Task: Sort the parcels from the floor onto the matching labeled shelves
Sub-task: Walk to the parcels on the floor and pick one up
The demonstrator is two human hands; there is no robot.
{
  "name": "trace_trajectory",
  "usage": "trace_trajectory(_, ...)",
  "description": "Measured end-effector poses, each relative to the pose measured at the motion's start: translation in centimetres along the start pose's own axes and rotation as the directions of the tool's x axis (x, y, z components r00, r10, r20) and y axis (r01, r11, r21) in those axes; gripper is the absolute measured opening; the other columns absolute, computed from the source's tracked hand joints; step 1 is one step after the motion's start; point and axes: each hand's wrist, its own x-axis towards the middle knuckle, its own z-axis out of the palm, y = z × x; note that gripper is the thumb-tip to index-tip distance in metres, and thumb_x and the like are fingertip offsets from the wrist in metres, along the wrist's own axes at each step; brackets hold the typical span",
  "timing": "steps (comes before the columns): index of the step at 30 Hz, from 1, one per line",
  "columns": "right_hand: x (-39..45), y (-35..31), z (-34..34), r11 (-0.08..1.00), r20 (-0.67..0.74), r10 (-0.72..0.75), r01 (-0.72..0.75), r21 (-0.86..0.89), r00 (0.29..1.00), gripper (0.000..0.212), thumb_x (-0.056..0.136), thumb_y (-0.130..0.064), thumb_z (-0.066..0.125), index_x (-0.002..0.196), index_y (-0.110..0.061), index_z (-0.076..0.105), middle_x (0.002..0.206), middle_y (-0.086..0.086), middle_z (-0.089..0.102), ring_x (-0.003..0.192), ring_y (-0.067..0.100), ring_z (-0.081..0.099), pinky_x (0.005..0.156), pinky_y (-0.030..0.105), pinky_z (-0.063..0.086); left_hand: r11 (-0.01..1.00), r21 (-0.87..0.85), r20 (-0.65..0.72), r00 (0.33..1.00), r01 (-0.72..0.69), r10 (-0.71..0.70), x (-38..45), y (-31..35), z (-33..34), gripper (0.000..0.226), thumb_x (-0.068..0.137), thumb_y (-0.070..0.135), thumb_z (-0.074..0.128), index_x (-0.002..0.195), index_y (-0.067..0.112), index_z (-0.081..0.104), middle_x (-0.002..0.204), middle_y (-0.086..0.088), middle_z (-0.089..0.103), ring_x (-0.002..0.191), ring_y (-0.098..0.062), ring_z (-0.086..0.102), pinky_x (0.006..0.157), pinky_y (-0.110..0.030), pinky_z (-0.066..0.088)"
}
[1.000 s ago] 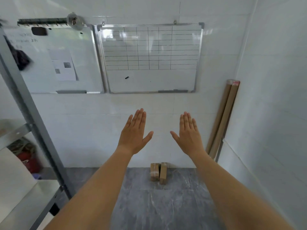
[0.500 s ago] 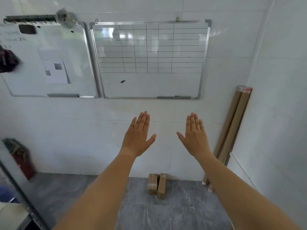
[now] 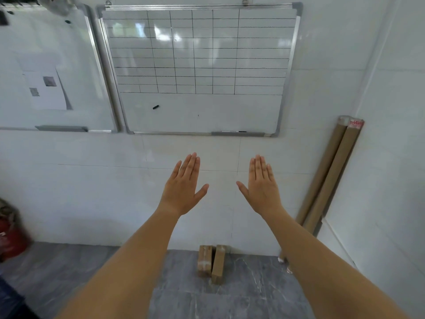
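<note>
Parcels (image 3: 211,261) stand side by side on the floor (image 3: 241,295) at the far wall, below and between my raised hands, right hand (image 3: 262,187) marginally nearer, left hand (image 3: 184,187) alongside; fingers spread flat, holding nothing.

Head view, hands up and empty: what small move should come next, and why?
Probably lower both hands toward the two parcels standing side by side on the floor against the wall. The left hand and right hand are open, flat and holding nothing, raised well above the parcels, and no shelf shows in this view, so a pickup likely comes first.
</note>
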Motion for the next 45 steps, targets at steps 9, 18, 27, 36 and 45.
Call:
trace_trajectory(9,9.5,0.8,5.1,1.000,-0.016,-0.009,0.009,0.015,1.000,0.110,0.085,-0.070,-0.023,0.157,0.006,0.010,0.167,0.023,0.009,0.157,0.032,0.005,0.124,0.039,-0.003,1.000,-0.023,-0.018,1.000,0.007,-0.008,9.3,-3.7,4.8,0.085,0.095,0.058,0.011,0.156,-0.001,0.018,0.166,-0.015,0.018,0.154,-0.026,0.017,0.126,-0.041,0.012)
trace_trajectory(18,14.2,3.8,12.0,0.998,0.111,0.008,-0.002,-0.056,0.994,0.083,0.103,-0.056,0.018,0.157,0.004,0.002,0.168,0.021,-0.001,0.157,0.031,-0.003,0.124,0.038,-0.007,0.998,-0.054,0.069,0.997,0.025,-0.022,14.5,-4.0,13.1,0.088,0.092,0.060,-0.001,0.158,0.002,0.004,0.168,-0.013,0.004,0.156,-0.023,0.002,0.126,-0.038,0.000)
trace_trajectory(27,18.3,8.0,22.3,1.000,0.319,-0.030,0.031,0.002,0.947,0.081,0.105,-0.051,0.028,0.158,0.002,-0.003,0.169,0.019,-0.006,0.157,0.028,-0.007,0.126,0.038,-0.006,0.981,-0.104,0.264,0.955,0.166,-0.134,17.8,-1.9,23.5,0.079,0.103,0.053,0.024,0.158,0.002,-0.002,0.168,-0.012,-0.003,0.156,-0.022,-0.005,0.126,-0.037,-0.004)
trace_trajectory(36,16.7,9.3,34.2,0.959,0.568,-0.019,-0.146,0.244,0.823,0.068,0.108,-0.043,0.028,0.161,-0.006,0.006,0.170,0.014,0.004,0.157,0.027,0.004,0.127,0.037,0.001,0.886,-0.224,0.607,0.770,0.406,-0.199,15.9,0.5,35.2,0.076,0.105,0.052,0.021,0.159,0.004,-0.004,0.169,-0.010,-0.006,0.156,-0.019,-0.007,0.126,-0.035,-0.005)
trace_trajectory(45,10.7,9.5,46.9,0.855,0.717,0.067,-0.411,0.317,0.694,0.062,0.108,-0.035,0.036,0.160,-0.005,0.018,0.169,0.012,0.015,0.156,0.024,0.013,0.126,0.037,0.007,0.867,-0.205,0.790,0.600,0.455,-0.128,12.1,1.0,47.6,0.075,0.105,0.052,0.020,0.159,0.006,-0.005,0.169,-0.008,-0.007,0.156,-0.017,-0.008,0.126,-0.034,-0.006)
